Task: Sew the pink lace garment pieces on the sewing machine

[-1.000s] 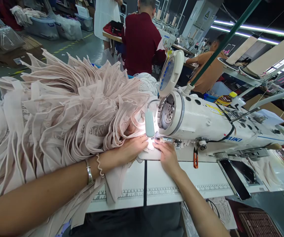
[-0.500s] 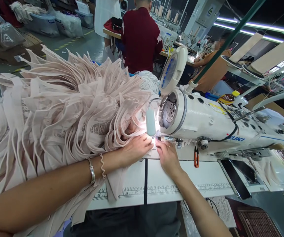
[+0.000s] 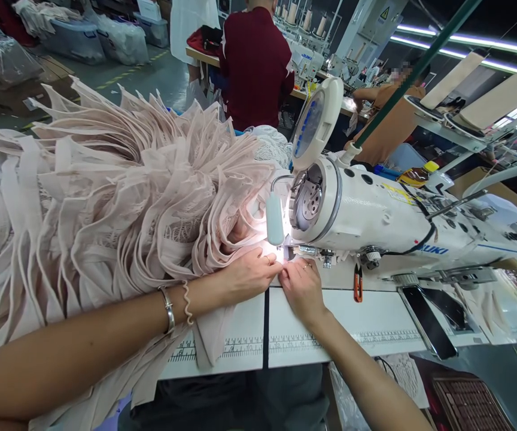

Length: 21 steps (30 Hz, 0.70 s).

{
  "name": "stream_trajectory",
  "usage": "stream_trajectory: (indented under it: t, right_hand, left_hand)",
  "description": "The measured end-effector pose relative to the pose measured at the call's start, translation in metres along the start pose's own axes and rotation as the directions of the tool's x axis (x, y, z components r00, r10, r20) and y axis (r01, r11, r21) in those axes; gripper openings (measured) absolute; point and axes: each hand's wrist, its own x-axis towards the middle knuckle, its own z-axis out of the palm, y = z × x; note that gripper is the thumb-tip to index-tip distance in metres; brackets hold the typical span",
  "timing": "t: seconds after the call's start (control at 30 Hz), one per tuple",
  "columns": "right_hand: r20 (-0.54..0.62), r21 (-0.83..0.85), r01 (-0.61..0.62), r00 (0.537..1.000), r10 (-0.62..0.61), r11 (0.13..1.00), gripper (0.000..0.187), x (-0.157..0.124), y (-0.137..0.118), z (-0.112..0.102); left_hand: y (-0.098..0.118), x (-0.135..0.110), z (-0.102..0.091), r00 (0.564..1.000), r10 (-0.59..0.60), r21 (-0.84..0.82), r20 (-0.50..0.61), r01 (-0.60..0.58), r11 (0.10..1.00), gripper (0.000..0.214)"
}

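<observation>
My left hand (image 3: 249,274) and my right hand (image 3: 302,291) meet in front of the sewing machine (image 3: 366,209), fingertips pinched close together under its lit needle area. Between them is the edge of a pale pink fabric piece, mostly hidden by the fingers and washed out by the lamp's glare. A big heap of pale pink lace-and-mesh garment pieces (image 3: 119,203) lies left of the machine, behind and under my left forearm. In front of the machine head hangs a pale green oblong part (image 3: 274,219), just above my fingertips.
Orange-handled thread snips (image 3: 358,282) lie right of my right hand. Farther right is a dark phone (image 3: 426,323). A printed ruler (image 3: 294,345) runs along the table's front edge. Thread cones (image 3: 449,84) stand at upper right. A person in dark red (image 3: 256,66) sits beyond the machine.
Both hands have shifted slightly; my right fingertips have come down and left, and now touch my left fingertips. The camera view has moved a little.
</observation>
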Motion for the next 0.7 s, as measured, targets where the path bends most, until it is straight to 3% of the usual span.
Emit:
stream_trajectory:
  t: [0.1,0.17,0.37,0.57,0.7]
  right_hand:
    - [-0.061,0.148,-0.141,0.987,0.151,0.979,0.022,0.001,0.002,0.000]
    - [-0.044,0.216,-0.165,0.983,0.179,0.962,0.020,0.000,0.006,-0.001]
    - [-0.021,0.262,-0.043,0.999,0.050,0.964,0.013,-0.005,0.015,-0.007]
    - [0.023,0.243,-0.068,0.998,0.065,0.967,0.019,-0.004,0.015,-0.011]
    - [0.044,0.250,-0.031,0.999,0.020,0.968,0.032,-0.007,0.019,-0.014]
  left_hand:
    - [-0.001,0.001,-0.005,0.989,0.146,0.133,0.039,-0.150,0.980,0.030]
    - [-0.003,0.001,-0.005,0.985,0.172,0.216,0.017,-0.172,0.961,0.029]
    - [-0.010,0.000,0.009,0.969,0.164,0.188,-0.186,-0.129,0.974,0.029]
    - [-0.008,0.002,0.011,0.978,0.115,0.227,-0.173,-0.074,0.971,0.033]
    - [-0.005,0.002,0.010,0.982,0.097,0.201,-0.162,-0.063,0.978,0.035]
